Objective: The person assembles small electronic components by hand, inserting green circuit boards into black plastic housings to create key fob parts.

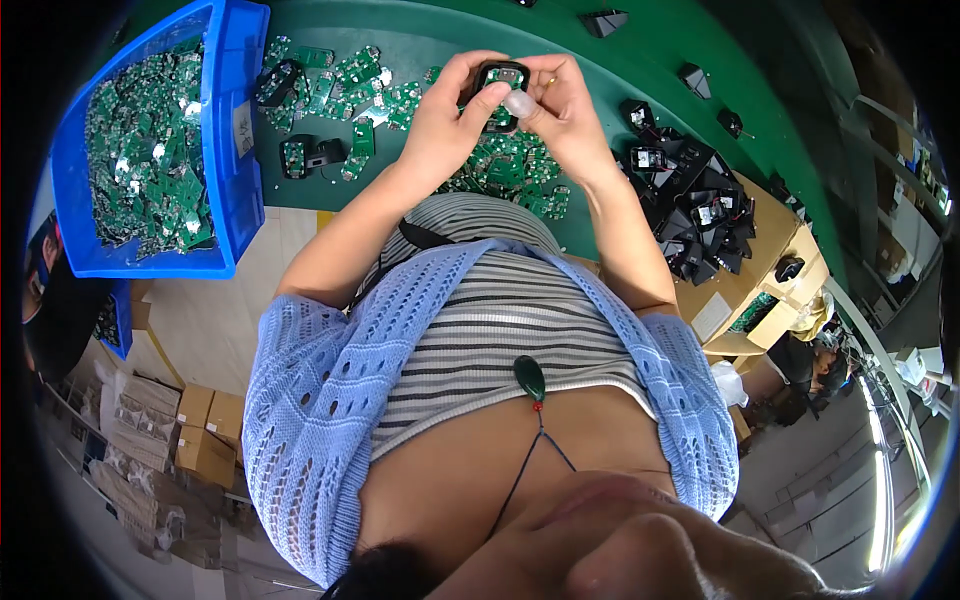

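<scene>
Both of my hands hold a small black plastic housing with a green circuit board (508, 76) set inside it, above the far side of a loose pile of boards. My left hand (452, 115) grips its left side, the thumb lying across the board. On the right side, my right hand (565, 115) closes round the rim, and its thumb, in a whitish finger cover, presses at the board's edge. Below my hands is the pile of green circuit boards (510, 170). Another black housing with a board in it (296, 157) lies on the table to the left.
A blue bin (222, 150) full of circuit boards stands at the left. More loose boards (355, 75) are spread on the green table (410, 25). Black housings (690, 210) are heaped at the right by a cardboard box (722, 310); a few lie farther back.
</scene>
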Available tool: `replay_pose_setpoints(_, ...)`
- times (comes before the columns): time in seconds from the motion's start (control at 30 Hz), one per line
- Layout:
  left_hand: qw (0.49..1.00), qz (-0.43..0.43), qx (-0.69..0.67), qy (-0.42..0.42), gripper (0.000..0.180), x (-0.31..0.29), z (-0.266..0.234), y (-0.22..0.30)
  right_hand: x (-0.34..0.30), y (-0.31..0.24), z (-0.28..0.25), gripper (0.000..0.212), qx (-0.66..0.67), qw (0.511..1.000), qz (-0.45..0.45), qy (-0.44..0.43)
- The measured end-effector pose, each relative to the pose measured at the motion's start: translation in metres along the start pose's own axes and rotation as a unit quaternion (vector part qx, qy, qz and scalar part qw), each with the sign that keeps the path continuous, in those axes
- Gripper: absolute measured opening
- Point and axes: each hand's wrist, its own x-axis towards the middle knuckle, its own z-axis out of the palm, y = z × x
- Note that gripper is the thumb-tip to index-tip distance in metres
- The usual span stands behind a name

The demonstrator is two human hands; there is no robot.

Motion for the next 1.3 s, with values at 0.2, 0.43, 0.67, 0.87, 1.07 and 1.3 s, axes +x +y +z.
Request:
replay_pose_setpoints(0.2, 0.999, -0.043, -0.025, -0.011, 0.024, 0.012, -0.004, 0.001, 0.006, 0.002, 0.003, 0.031, 0.066, 0.997, 0.024, 0.018)
replay_pose_setpoints(0.43, 0.993, -0.106, -0.044, 0.039, 0.025, 0.052, -0.014, -0.039, 0.048, 0.059, -0.025, 0.033, -0.044, 0.995, 0.043, 0.075)
replay_pose_setpoints(0.67, 0.981, -0.122, -0.093, 0.119, 0.025, 0.099, -0.032, -0.069, 0.079, 0.058, -0.024, 0.033, -0.171, 0.967, -0.031, 0.188)
replay_pose_setpoints(0.87, 0.974, -0.122, -0.141, 0.131, 0.023, 0.087, -0.018, -0.055, 0.07, 0.048, 0.001, 0.036, -0.005, 0.992, 0.004, 0.122)
replay_pose_setpoints(1.07, 0.981, -0.11, -0.104, 0.124, 0.023, 0.084, -0.019, -0.054, 0.07, 0.051, 0.001, 0.03, 0.059, 0.991, -0.019, 0.121)
replay_pose_setpoints(1.3, 0.986, -0.085, -0.056, 0.135, 0.02, 0.085, -0.023, -0.061, 0.076, 0.063, -0.007, 0.023, 0.104, 0.992, -0.001, 0.072)
